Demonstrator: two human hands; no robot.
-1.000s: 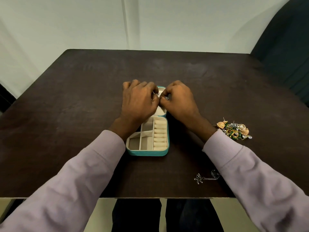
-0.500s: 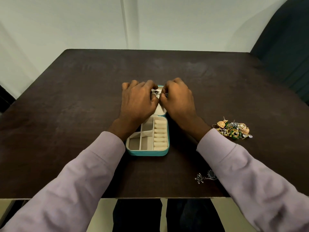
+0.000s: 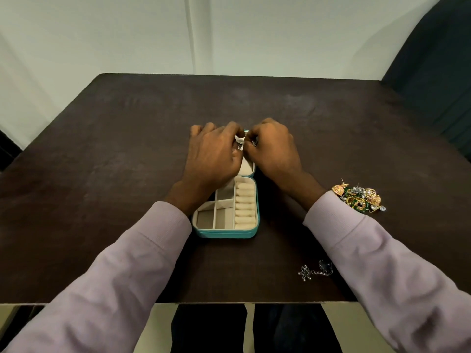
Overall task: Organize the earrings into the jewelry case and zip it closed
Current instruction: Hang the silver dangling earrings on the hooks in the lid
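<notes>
Tabletop [image 3: 127, 174]: we see a dark brown surface carrying everything; its near edge runs under both our sleeves.
Case [image 3: 224, 234]: teal with a cream lining, it lies open near the middle of the tabletop, a little toward the near edge. The near half shows square compartments on the left and a column of ring rolls on the right. The far half is mostly hidden under our hands.
Left hand [image 3: 212, 159]: our fingers are curled over the far half of the case, and thumb and forefinger pinch a small silvery earring [image 3: 239, 144] at the gap between the hands.
Right hand [image 3: 274, 149]: curled as well, its fingertips meet the left hand's over the same spot. A small dark piece shows at its fingertips, but we cannot tell what it is.
Pile [image 3: 358, 198]: gold, green and silver earrings lie heaped toward the right edge of the tabletop, just beside our right cuff.
Chain piece [image 3: 314, 271]: a silver ornament on a short chain lies near the near edge, right of the case, partly under our right sleeve.
</notes>
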